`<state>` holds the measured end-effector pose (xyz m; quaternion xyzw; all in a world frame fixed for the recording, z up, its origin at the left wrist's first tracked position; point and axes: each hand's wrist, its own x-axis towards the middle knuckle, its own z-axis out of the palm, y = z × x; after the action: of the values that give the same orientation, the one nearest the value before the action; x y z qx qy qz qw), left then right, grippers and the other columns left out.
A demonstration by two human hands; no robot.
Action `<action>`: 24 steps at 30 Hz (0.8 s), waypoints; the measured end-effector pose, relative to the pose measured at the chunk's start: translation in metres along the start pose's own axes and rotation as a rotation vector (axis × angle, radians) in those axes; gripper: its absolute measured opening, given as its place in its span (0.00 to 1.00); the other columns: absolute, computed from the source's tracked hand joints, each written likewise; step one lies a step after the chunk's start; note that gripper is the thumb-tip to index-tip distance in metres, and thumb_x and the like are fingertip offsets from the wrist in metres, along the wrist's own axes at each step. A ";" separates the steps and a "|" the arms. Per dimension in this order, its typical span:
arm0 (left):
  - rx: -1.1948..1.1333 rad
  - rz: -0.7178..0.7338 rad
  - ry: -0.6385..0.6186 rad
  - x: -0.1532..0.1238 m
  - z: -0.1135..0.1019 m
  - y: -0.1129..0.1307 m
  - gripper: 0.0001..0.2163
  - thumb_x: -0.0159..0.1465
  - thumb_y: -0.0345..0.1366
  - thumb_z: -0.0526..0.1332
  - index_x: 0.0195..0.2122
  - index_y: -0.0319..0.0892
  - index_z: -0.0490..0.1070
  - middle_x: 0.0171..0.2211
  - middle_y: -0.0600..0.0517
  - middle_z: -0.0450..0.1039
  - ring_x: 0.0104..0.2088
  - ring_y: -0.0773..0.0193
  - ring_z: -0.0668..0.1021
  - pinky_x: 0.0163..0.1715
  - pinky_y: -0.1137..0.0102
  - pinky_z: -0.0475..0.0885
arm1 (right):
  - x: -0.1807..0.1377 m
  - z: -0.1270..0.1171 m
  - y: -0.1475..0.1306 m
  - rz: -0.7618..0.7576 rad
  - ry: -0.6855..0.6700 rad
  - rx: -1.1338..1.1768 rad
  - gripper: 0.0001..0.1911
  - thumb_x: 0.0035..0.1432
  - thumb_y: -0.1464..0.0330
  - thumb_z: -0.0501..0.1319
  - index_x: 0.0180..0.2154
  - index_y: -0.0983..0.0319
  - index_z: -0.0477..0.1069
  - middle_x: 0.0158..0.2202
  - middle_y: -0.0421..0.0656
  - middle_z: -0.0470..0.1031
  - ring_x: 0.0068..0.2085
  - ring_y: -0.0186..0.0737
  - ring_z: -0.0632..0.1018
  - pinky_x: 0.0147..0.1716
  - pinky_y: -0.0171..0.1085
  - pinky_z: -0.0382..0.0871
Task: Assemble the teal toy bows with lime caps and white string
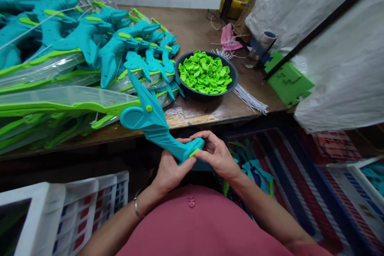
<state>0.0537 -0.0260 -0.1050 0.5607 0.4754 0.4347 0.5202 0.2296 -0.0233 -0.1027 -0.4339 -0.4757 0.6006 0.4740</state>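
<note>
In front of my body I hold a teal plastic toy part (157,124), with a long green-edged clear piece (69,106) running from it to the left over the table edge. My left hand (172,170) is wrapped round its near end from below, thumb up. Fingers of my right hand (217,154) pinch the tip, where a small green insert (195,152) sits between both thumbs. Beyond my hands stands a dark bowl (207,94) heaped with small green plastic pieces (205,72).
Many similar teal and green parts (72,36) are piled on the table (198,20) at left. White ties (250,100) lie beside the bowl, near a green foam mat (288,78). White crates (90,204) stand below left; a striped sheet (288,160) lies at right.
</note>
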 end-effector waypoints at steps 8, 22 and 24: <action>-0.021 -0.057 0.003 0.002 0.000 -0.005 0.19 0.58 0.43 0.73 0.48 0.43 0.76 0.47 0.43 0.80 0.48 0.44 0.80 0.51 0.53 0.74 | 0.002 -0.004 -0.001 -0.021 -0.019 -0.080 0.20 0.54 0.64 0.73 0.48 0.57 0.75 0.45 0.41 0.80 0.43 0.39 0.80 0.45 0.39 0.77; -0.449 -0.268 -0.173 0.002 -0.002 -0.015 0.23 0.62 0.48 0.72 0.54 0.41 0.74 0.50 0.42 0.80 0.50 0.48 0.80 0.49 0.59 0.75 | 0.124 -0.218 -0.002 -0.161 0.692 -1.190 0.06 0.58 0.75 0.58 0.36 0.64 0.73 0.47 0.60 0.75 0.53 0.57 0.69 0.56 0.55 0.61; -0.434 -0.257 -0.157 0.003 0.001 -0.012 0.22 0.64 0.50 0.70 0.52 0.41 0.75 0.50 0.41 0.80 0.49 0.49 0.80 0.49 0.60 0.74 | 0.132 -0.228 0.002 -0.166 0.690 -1.231 0.05 0.56 0.76 0.59 0.31 0.62 0.70 0.43 0.57 0.74 0.50 0.55 0.68 0.52 0.52 0.62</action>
<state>0.0539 -0.0232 -0.1172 0.4029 0.3967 0.4121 0.7145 0.4282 0.1426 -0.1534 -0.7507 -0.5829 0.0126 0.3106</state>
